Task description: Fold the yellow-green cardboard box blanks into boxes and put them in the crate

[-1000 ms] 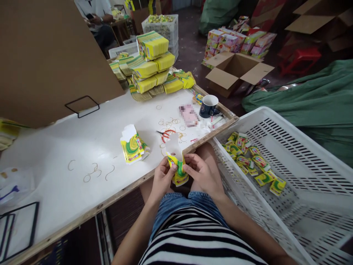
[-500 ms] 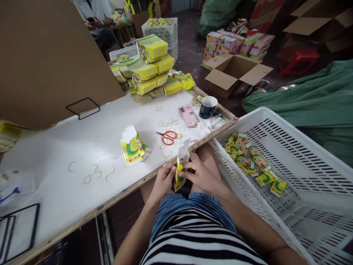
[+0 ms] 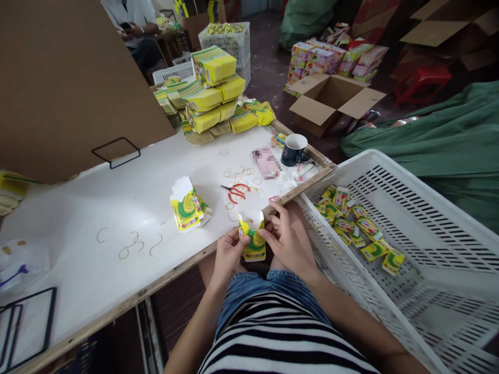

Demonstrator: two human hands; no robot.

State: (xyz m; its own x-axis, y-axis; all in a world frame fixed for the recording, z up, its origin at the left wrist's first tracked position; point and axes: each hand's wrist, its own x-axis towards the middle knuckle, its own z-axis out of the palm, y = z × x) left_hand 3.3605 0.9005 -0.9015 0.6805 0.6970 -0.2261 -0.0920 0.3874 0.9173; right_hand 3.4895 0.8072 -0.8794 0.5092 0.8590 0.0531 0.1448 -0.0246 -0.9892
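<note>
**Q:** State of grip?

**A:** Left hand (image 3: 231, 250) closed in a pinch on the left side of one yellow carton (image 3: 255, 244), thumb on the printed panel. Right hand (image 3: 287, 240) loosely curled, thumb against the carton's right edge; its fingers behind are partly hidden.

**Q:** Sound method for this step?

**A:** In my judgement, the step is opening out and shaping the carton. Bring even pressure on both side edges so the mouth squares up. A light thumb should avoid denting the panel.

**Q:** Carton's position?

**A:** Between the two hands, at the near edge of the desk (image 3: 78, 208), mouth facing up and away from the body.

**Q:** Beyond that?

**A:** Right of the right hand, a white crate (image 3: 440, 228) containing small yellow packets (image 3: 368, 227). Ahead and left, a small pile of cartons (image 3: 185, 210). Straight ahead, red-handled scissors (image 3: 245, 188). Farthest, stacked carton bundles (image 3: 205, 98) at the desk's far end.
</note>
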